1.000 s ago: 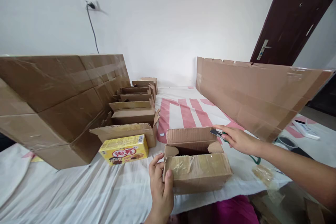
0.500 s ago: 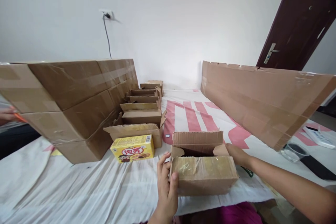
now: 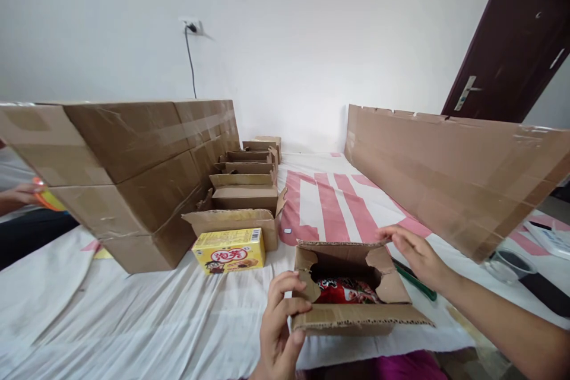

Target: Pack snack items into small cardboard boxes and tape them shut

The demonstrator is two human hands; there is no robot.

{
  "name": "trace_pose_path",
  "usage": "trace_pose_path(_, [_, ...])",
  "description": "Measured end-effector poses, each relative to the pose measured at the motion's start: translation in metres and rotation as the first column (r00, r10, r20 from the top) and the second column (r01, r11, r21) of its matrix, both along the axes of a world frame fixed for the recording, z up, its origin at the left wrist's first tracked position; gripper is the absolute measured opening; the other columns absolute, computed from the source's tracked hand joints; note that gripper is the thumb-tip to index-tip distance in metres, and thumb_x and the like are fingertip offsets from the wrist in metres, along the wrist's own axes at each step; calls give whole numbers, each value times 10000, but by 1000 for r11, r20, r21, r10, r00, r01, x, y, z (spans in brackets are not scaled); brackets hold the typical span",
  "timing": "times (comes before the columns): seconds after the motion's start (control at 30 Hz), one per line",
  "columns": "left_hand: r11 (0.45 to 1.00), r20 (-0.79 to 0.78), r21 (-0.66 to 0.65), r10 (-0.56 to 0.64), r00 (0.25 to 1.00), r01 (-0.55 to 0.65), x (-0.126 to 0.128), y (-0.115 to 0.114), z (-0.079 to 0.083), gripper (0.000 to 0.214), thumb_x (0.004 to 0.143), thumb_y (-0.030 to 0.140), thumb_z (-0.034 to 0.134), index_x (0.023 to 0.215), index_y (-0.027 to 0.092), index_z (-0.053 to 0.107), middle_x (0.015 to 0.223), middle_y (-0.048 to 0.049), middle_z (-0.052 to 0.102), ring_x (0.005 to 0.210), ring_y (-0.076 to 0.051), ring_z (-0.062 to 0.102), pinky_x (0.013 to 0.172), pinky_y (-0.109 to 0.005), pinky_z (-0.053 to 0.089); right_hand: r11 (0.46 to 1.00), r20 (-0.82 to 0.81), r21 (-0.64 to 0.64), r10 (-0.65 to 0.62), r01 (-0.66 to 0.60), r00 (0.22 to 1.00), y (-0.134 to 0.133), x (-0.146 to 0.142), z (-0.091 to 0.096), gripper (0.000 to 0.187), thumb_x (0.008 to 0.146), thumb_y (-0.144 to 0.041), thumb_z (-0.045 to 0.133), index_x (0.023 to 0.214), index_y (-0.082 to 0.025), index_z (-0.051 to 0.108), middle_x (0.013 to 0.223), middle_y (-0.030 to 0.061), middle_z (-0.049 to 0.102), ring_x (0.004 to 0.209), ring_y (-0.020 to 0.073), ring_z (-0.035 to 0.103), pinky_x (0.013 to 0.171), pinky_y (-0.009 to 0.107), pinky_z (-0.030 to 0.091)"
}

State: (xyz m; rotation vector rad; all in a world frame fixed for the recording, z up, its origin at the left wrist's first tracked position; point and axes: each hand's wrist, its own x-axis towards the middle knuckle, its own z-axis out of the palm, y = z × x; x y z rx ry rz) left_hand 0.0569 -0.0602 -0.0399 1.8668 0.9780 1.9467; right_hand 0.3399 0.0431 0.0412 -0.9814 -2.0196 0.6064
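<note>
A small open cardboard box (image 3: 356, 317) sits at the near edge of the white cloth, its flaps spread. Inside it lies a red printed packet (image 3: 347, 292). My left hand (image 3: 279, 326) grips the box's left front corner, thumb on the near flap. My right hand (image 3: 414, 255) rests with fingers stretched on the far right flap, holding nothing. A green-handled cutter (image 3: 414, 279) lies on the cloth just under that hand.
A yellow snack box (image 3: 230, 250) lies to the left, before a row of several open cardboard boxes (image 3: 243, 196). A large taped carton (image 3: 120, 172) stands left, a long cardboard panel (image 3: 449, 172) right. Another person's hand (image 3: 22, 195) shows at far left. A plastic cup (image 3: 505, 264) stands at right.
The near flap has been folded down and the box now stands open, showing the red packet. My right hand let go of the cutter and moved onto the far flap.
</note>
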Motion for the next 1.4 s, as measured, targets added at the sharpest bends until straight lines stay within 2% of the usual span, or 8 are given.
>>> trace_pose_path(0.13, [990, -26, 2, -144, 989, 144, -5, -2, 8, 529, 942, 575, 241, 731, 215, 566, 776, -48, 577, 847, -233, 565, 902, -473, 381, 969, 252, 144, 161, -201, 954, -26, -12, -2, 172, 941, -289, 482, 962, -220, 638, 943, 68, 647, 929, 199, 582, 827, 353, 481])
trace_pose_path(0.33, [998, -282, 2, -66, 957, 70, -14, -2, 19, 85, 871, 146, 522, 896, 214, 566, 795, -18, 634, 762, -171, 603, 822, -384, 432, 939, 358, 262, 118, -221, 926, -35, -18, -6, 119, 909, -186, 503, 932, -213, 616, 949, 70, 632, 920, 197, 573, 809, 363, 486])
trace_pose_path(0.43, [999, -390, 0, 48, 919, -52, -20, -3, 21, 134, 844, 144, 558, 942, 223, 605, 1047, -74, 642, 986, -221, 607, 883, -406, 463, 938, 372, 271, 107, -218, 922, -37, -18, -5, 128, 903, -176, 503, 928, -212, 623, 954, 73, 630, 920, 197, 573, 810, 363, 490])
trace_pose_path(0.57, [974, -541, -133, 81, 837, -181, -23, -1, 20, 229, 874, 264, 543, 1091, 244, 614, 1543, -94, 259, 1418, -378, 205, 1056, -608, 325, 945, 381, 251, 105, -212, 919, -37, -18, -5, 122, 900, -183, 510, 927, -209, 625, 964, 76, 628, 927, 199, 573, 818, 366, 490])
trace_pose_path(0.83, [959, -546, -232, 9, 838, -161, -20, 4, 17, 337, 896, 290, 505, 1228, 244, 540, 1506, -117, 355, 1412, -341, 274, 1079, -579, 350, 958, 428, 190, 115, -213, 897, -33, -18, 4, 139, 899, -252, 526, 972, -231, 642, 982, 80, 651, 943, 217, 590, 821, 375, 495])
trace_pose_path(1.03, [959, -534, -208, 56, 844, -195, -19, 4, 17, 364, 871, 287, 537, 1231, 237, 556, 1469, -112, 427, 1392, -325, 332, 1082, -553, 371, 967, 267, 244, -141, 75, 953, -7, 11, 9, 237, 929, -368, 457, 1048, -247, 623, 1061, 88, 647, 1018, 236, 591, 878, 385, 481])
trace_pose_path(1.17, [956, -518, -228, 42, 854, -186, -18, 4, 16, 361, 886, 270, 515, 1242, 220, 539, 1489, -126, 393, 1405, -317, 311, 1080, -532, 387, 942, 347, 42, -326, 333, 879, 15, 51, -26, 304, 909, -405, 402, 1013, -215, 615, 1056, 100, 669, 971, 255, 621, 827, 392, 505])
trace_pose_path(1.4, [950, -505, -248, 42, 862, -192, -15, 6, 16, 347, 885, 260, 509, 1226, 223, 555, 1483, -122, 402, 1391, -316, 338, 1074, -522, 401, 945, 727, -11, -218, 328, 652, 14, 79, -108, 487, 805, -279, 544, 1278, -161, 552, 1209, 163, 605, 1112, 305, 560, 957, 428, 421])
